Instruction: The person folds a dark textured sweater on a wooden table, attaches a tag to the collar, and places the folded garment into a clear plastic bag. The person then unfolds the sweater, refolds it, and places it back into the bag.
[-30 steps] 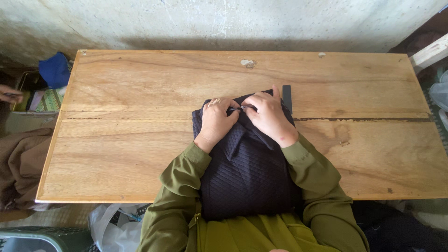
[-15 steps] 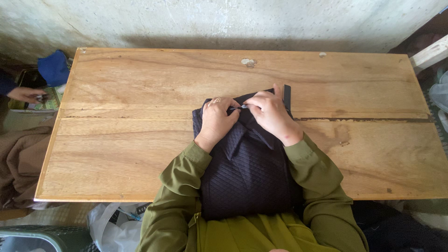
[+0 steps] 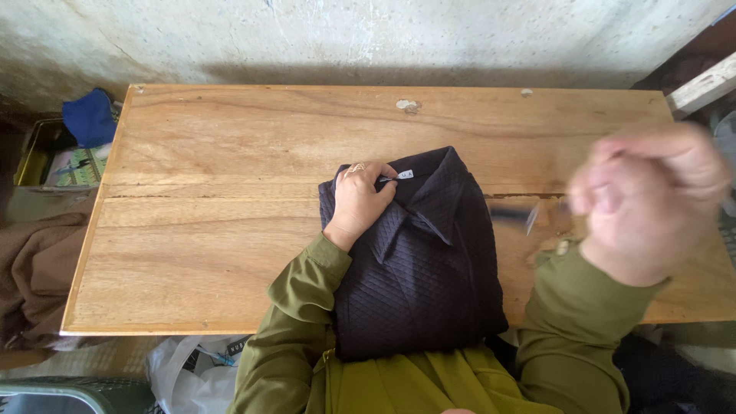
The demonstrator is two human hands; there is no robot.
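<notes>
A dark quilted shirt (image 3: 429,268) lies folded on the wooden table (image 3: 230,192), its lower part hanging over the near edge onto my lap. My left hand (image 3: 360,201) rests on the collar and pinches the cloth beside a small white label (image 3: 404,175). My right hand (image 3: 652,203) is lifted off the shirt to the right, blurred by motion, its fingers curled closed. A thin dark object (image 3: 515,215) with a pale tip sticks out leftward from that hand; the blur hides what it is.
A concrete wall runs behind the table. Left of the table are a box with a blue cloth (image 3: 90,116) and a brown cloth (image 3: 34,268). A white plastic bag (image 3: 188,368) lies on the floor by my left arm. A pale plank (image 3: 701,90) leans at upper right.
My right hand has left the collar and swung up and to the right, closer to the camera. The dark strip that stood by the collar is gone from there. The left hand stays.
</notes>
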